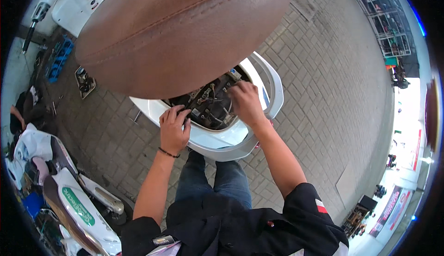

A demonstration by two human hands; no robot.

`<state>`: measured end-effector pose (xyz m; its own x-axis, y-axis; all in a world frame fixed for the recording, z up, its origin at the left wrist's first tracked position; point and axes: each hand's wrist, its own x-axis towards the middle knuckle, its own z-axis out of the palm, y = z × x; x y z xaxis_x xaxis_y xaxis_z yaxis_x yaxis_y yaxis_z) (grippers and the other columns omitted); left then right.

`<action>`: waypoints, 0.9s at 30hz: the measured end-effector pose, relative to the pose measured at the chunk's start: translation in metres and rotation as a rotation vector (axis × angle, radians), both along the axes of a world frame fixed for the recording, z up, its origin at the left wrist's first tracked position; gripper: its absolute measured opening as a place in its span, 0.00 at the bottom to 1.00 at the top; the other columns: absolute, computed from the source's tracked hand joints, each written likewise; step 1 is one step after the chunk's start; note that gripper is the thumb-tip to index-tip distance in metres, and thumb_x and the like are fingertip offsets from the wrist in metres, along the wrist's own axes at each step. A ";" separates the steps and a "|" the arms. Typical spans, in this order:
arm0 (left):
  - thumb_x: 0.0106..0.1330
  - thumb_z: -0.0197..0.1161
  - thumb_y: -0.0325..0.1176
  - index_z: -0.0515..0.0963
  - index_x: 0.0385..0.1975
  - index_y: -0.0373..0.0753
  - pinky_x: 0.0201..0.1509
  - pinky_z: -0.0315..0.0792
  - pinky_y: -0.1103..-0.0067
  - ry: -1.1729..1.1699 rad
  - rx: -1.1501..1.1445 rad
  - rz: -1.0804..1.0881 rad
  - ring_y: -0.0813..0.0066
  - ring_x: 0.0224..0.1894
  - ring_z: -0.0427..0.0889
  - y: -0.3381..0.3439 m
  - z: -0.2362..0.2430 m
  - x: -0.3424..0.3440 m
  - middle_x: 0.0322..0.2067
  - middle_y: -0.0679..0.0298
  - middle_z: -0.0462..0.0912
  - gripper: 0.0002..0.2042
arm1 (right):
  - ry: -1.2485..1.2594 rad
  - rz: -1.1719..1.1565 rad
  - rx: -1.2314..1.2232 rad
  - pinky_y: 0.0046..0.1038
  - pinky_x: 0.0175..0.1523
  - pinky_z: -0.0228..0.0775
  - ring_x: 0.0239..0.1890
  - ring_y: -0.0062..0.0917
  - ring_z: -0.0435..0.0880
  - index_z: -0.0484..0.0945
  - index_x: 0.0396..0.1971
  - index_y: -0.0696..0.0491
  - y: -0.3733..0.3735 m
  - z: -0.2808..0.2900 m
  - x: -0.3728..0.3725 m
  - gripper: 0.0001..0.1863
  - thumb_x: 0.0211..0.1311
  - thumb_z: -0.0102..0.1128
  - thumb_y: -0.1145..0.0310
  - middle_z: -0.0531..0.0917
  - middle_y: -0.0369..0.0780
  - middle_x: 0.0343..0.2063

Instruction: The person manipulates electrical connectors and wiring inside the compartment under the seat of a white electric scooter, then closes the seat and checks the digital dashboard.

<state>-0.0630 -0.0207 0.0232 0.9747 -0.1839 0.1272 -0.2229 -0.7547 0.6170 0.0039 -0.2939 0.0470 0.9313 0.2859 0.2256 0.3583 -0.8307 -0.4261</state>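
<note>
So in the head view there's a big brown leather-look seat with a stitched seam (185,34) tipped up over a glossy white scooter tail (222,138), and the dark compartment full of wires and connectors (212,103) sits open right below it, in front of the person. Left hand (174,131) is loosely open, fingers slightly bent and spread at the compartment's left edge, no object visible in it. Right hand (248,104) is over the right side of the opening, fingers curled down near the wiring; it's blurry, so I can't tell if it's gripping anything. A pale curved grab rail (276,94) wraps around the tail. Off to the left on the grey brick paving (333,85) there's a blue plastic tray (60,61), plus another white scooter with brown trim (64,186) lower down.
</note>
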 end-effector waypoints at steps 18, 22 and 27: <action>0.62 0.63 0.31 0.83 0.46 0.40 0.65 0.64 0.63 0.018 0.021 -0.038 0.59 0.59 0.74 -0.004 0.002 0.000 0.49 0.61 0.82 0.13 | 0.100 -0.185 -0.163 0.43 0.52 0.72 0.50 0.41 0.78 0.84 0.43 0.49 -0.019 -0.024 0.050 0.12 0.58 0.68 0.67 0.78 0.43 0.41; 0.62 0.62 0.31 0.83 0.45 0.40 0.65 0.64 0.63 0.008 0.032 -0.027 0.58 0.59 0.74 -0.005 0.000 -0.001 0.48 0.61 0.82 0.12 | 0.185 -0.037 -0.060 0.43 0.51 0.74 0.51 0.42 0.78 0.82 0.56 0.42 -0.029 -0.010 0.058 0.22 0.60 0.66 0.68 0.78 0.44 0.41; 0.62 0.62 0.31 0.83 0.44 0.40 0.65 0.64 0.62 0.016 0.045 -0.004 0.58 0.60 0.74 -0.009 0.002 -0.001 0.48 0.61 0.83 0.12 | 0.314 0.178 -0.195 0.43 0.53 0.73 0.49 0.42 0.79 0.75 0.65 0.40 -0.039 0.003 0.073 0.31 0.60 0.68 0.71 0.78 0.43 0.43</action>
<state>-0.0638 -0.0298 0.0249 0.9758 -0.1931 0.1027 -0.2162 -0.7812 0.5857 0.0766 -0.3333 0.0496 0.8783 0.4583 -0.1366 0.3813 -0.8435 -0.3784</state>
